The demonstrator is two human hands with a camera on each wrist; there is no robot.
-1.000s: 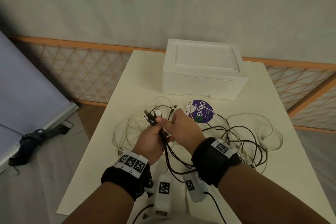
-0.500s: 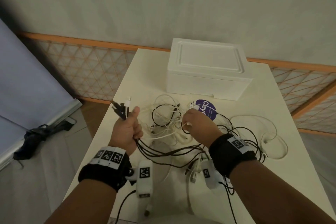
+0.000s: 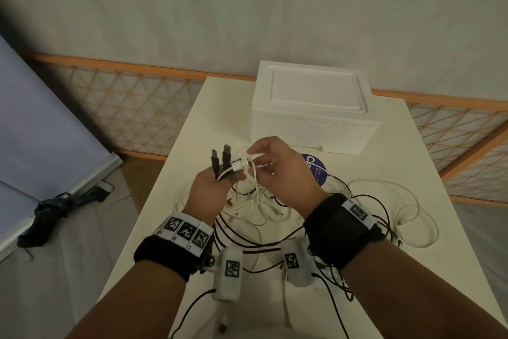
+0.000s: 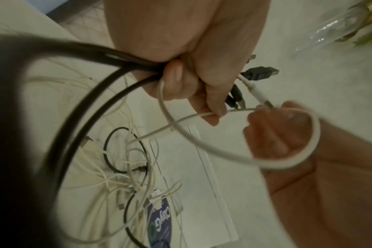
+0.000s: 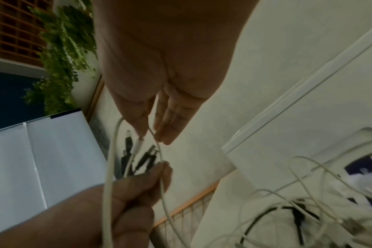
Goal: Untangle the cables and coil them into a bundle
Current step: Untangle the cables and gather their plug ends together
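Over the table's middle, my left hand (image 3: 220, 182) grips a bunch of cable ends: two black USB plugs (image 3: 220, 158) stick up from the fist and a white plug (image 3: 237, 165) lies beside them. My right hand (image 3: 251, 155) pinches a thin white cable (image 3: 255, 173) right next to that bunch. In the left wrist view the left hand (image 4: 202, 94) is closed round black cables (image 4: 108, 94) and a white loop (image 4: 202, 144). The right wrist view shows the right hand (image 5: 151, 134) pinching the white cable (image 5: 161, 167). A tangle of white and black cables (image 3: 261, 209) lies below.
A white foam box (image 3: 310, 107) stands at the back of the white table (image 3: 170, 223). A purple round sticker (image 3: 316, 171) lies in front of it. Black cable loops (image 3: 365, 217) spread to the right. An orange lattice fence (image 3: 123, 107) runs behind the table.
My left hand swung out left with the plugs, then came back to the centre. My right hand lifted a white cable from the tangle up to the left hand's bunch.
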